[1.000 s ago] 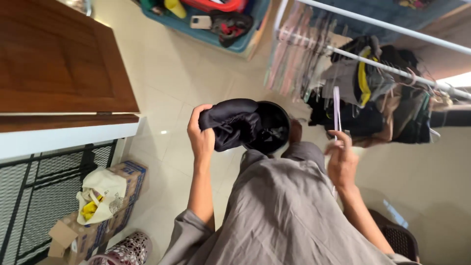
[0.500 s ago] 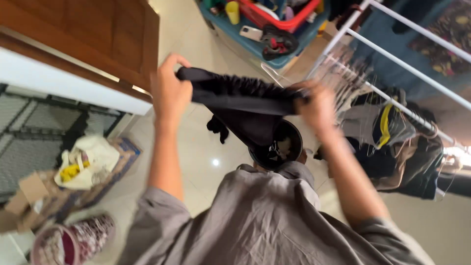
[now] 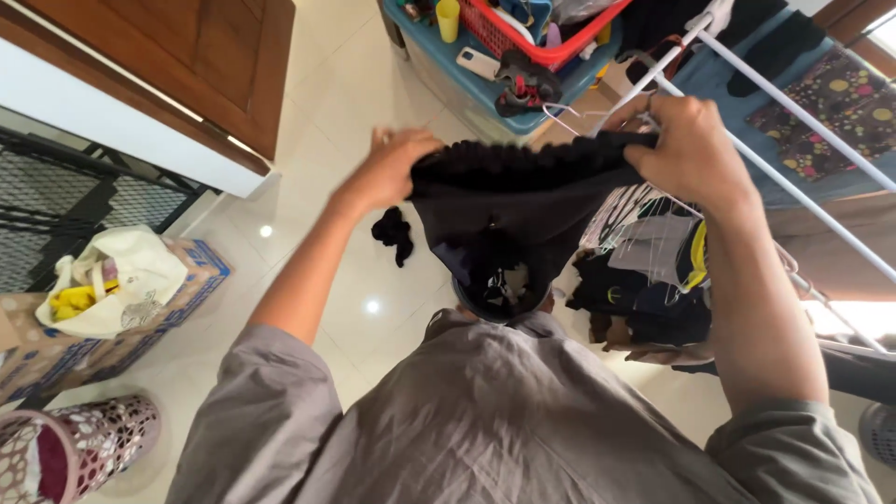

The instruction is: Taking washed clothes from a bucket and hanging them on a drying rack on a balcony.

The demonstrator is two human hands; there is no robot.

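Black cloth, a garment with a gathered waistband (image 3: 523,173), is stretched between my two hands, and that is the change: a second ago my left hand alone held it bunched over the bucket while my right held a pale hanger; half a second ago both hands had just pulled it out, and now it is lifted higher and spread wider. My left hand (image 3: 397,168) is clenched on the waistband's left end, my right hand (image 3: 686,149) clenched on its right end, so the garment hangs between and below them, its lower part drooping over one dark bucket (image 3: 499,289) right in front of my grey shirt (image 3: 523,411).

Counting: one garment held, one small black piece lying on the tiled floor (image 3: 327,103), namely a dark scrap (image 3: 394,233) below my left wrist. One white drying rack (image 3: 775,103) stands behind my right hand, one blue tub (image 3: 467,79) with one red basket (image 3: 560,42) in it. One cream bag (image 3: 112,280) sits on cardboard boxes (image 3: 56,350), and one patterned basket (image 3: 93,448) stands nearby.
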